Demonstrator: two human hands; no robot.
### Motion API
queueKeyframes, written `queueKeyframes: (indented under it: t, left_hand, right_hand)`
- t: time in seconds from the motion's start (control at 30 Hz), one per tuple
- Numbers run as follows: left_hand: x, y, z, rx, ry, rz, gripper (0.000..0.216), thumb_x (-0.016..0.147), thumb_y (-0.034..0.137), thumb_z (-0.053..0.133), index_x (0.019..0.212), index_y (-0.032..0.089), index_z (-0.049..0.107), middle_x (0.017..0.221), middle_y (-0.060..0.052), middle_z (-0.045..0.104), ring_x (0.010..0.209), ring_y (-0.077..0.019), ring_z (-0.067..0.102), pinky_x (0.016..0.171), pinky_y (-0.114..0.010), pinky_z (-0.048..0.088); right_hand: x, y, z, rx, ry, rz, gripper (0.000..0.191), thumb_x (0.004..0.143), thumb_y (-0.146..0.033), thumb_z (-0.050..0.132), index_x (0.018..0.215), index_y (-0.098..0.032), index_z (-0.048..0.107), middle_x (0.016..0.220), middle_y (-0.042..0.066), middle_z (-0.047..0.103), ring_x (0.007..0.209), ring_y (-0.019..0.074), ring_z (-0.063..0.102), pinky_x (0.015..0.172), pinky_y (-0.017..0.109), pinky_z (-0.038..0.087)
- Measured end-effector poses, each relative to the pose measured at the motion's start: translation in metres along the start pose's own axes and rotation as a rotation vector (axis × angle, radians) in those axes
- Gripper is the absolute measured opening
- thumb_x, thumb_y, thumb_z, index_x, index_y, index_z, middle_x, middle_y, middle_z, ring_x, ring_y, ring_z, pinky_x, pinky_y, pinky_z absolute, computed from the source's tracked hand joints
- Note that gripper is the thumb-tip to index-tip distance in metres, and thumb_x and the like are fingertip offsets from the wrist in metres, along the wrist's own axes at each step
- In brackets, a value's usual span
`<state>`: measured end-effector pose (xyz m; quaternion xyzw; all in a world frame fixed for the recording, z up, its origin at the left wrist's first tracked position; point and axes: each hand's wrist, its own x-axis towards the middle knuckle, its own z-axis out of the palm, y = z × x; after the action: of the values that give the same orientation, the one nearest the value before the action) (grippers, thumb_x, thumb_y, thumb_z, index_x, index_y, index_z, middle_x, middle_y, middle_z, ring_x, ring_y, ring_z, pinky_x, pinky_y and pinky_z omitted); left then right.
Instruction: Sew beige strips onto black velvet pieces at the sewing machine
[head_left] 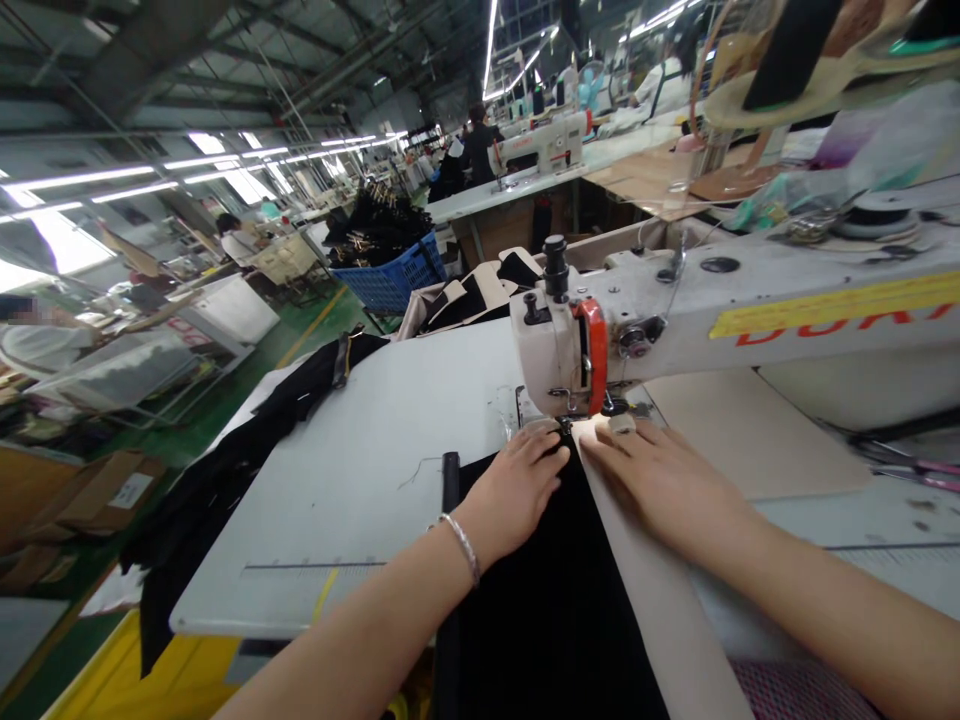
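A white sewing machine [544,345] with an orange guard stands over the work, its needle area lit. My left hand [517,485] lies on black fabric [555,610], fingers stretched toward the presser foot. Just right of the foot, my right hand [652,470] rests flat on a beige strip of material [645,580] that runs along the black fabric's edge. Both pieces meet under the foot and hang down over the table's near edge. The needle tip is hidden behind my fingers.
A pale sewing table [360,430] carries a printed ruler and a loose thread. Black garments [262,460] hang over its left side. Behind are a blue crate [397,275] of dark pieces and cut beige-black pieces [480,290]. Scissors [915,465] lie at right; people work farther back.
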<state>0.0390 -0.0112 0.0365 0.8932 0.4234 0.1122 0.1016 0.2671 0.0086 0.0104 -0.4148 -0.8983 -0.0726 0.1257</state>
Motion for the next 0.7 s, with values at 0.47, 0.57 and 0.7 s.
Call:
queueKeyframes:
  t: [0.47, 0.57, 0.7]
  left_hand:
    - [-0.105, 0.073, 0.0, 0.046, -0.243, 0.239, 0.049, 0.088, 0.018, 0.053, 0.137, 0.017, 0.047, 0.148, -0.011, 0.04, 0.143, -0.0253, 0.027, 0.119, -0.048, 0.025]
    - [-0.106, 0.073, -0.003, 0.052, -0.249, 0.238, 0.05, 0.087, 0.018, 0.053, 0.137, 0.018, 0.047, 0.149, -0.011, 0.038, 0.143, -0.0262, 0.027, 0.119, -0.049, 0.024]
    - [-0.1, 0.07, -0.014, -0.052, -0.289, 0.224, 0.047, 0.088, 0.025, 0.053, 0.135, 0.025, 0.049, 0.147, -0.005, 0.043, 0.141, -0.0226, 0.032, 0.12, -0.046, 0.024]
  right_hand:
    - [-0.138, -0.076, -0.027, 0.043, 0.166, -0.239, 0.051, 0.082, -0.032, 0.051, 0.131, -0.018, 0.055, 0.132, 0.005, 0.056, 0.116, 0.0255, 0.057, 0.077, 0.037, 0.06]
    - [-0.138, -0.078, -0.022, 0.017, 0.214, -0.255, 0.045, 0.083, -0.027, 0.048, 0.127, -0.019, 0.059, 0.13, 0.005, 0.058, 0.116, 0.0242, 0.057, 0.078, 0.035, 0.059]
    - [-0.139, -0.076, -0.013, 0.05, 0.325, -0.288, 0.038, 0.089, -0.018, 0.041, 0.119, -0.025, 0.063, 0.125, -0.002, 0.062, 0.106, 0.0181, 0.062, 0.079, 0.03, 0.056]
